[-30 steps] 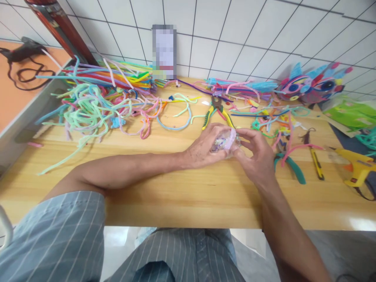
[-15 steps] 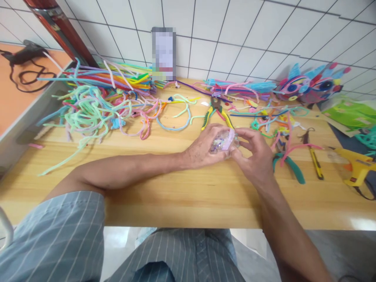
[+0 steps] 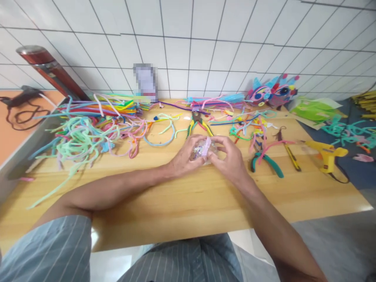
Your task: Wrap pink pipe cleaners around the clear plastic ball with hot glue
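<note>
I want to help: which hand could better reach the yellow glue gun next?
Probably the right hand: the yellow glue gun lies nearer it. The left hand is farther away, and both hands touch the see-through object.

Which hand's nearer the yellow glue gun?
Right. The right hand is left of the yellow glue gun, not touching it; the left hand is farther left, across the clear object.

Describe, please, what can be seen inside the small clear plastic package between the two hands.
Small multicoloured pieces show through the package, too blurred to identify. The left hand, right hand and pale lilac strip hide other parts of it.
</note>
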Action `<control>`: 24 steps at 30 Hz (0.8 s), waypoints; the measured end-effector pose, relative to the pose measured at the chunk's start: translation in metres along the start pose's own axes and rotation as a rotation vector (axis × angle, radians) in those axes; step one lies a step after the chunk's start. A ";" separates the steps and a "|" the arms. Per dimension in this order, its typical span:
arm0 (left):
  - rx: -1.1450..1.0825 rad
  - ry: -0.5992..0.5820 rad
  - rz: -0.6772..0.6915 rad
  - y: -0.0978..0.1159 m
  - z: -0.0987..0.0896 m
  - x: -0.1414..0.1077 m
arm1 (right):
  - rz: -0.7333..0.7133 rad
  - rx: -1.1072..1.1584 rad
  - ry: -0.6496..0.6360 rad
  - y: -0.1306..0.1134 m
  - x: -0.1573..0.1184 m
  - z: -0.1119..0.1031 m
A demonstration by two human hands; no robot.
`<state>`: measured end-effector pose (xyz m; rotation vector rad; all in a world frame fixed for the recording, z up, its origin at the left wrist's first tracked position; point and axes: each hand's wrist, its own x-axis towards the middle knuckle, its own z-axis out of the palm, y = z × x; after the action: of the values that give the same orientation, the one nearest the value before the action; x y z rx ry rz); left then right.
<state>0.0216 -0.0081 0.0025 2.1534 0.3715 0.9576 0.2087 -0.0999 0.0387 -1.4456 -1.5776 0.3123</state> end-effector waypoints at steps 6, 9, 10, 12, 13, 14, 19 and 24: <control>0.010 -0.042 -0.038 0.000 -0.004 -0.001 | 0.004 -0.006 -0.015 0.000 -0.001 -0.001; 0.027 -0.049 -0.050 0.000 -0.005 -0.001 | -0.012 -0.001 -0.007 0.002 -0.001 0.000; 0.034 -0.054 -0.049 0.000 -0.005 -0.001 | -0.016 0.000 -0.004 0.003 -0.001 0.001; 0.047 -0.060 -0.042 -0.001 -0.006 -0.001 | -0.021 -0.002 -0.003 0.005 0.000 0.003; 0.054 -0.059 -0.040 0.000 -0.006 -0.002 | -0.018 -0.005 -0.007 0.005 0.000 0.004; 0.063 -0.057 -0.039 0.000 -0.005 -0.002 | -0.012 -0.008 -0.012 0.004 0.001 0.004; 0.111 -0.026 -0.034 0.001 -0.003 -0.008 | -0.027 -0.011 -0.015 -0.023 -0.007 -0.022; 0.112 -0.031 -0.039 0.004 -0.004 -0.012 | 0.012 -0.027 0.461 -0.016 -0.039 -0.105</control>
<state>0.0107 -0.0149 0.0006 2.2510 0.4595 0.8995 0.2724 -0.1793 0.0874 -1.4250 -1.2014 -0.0388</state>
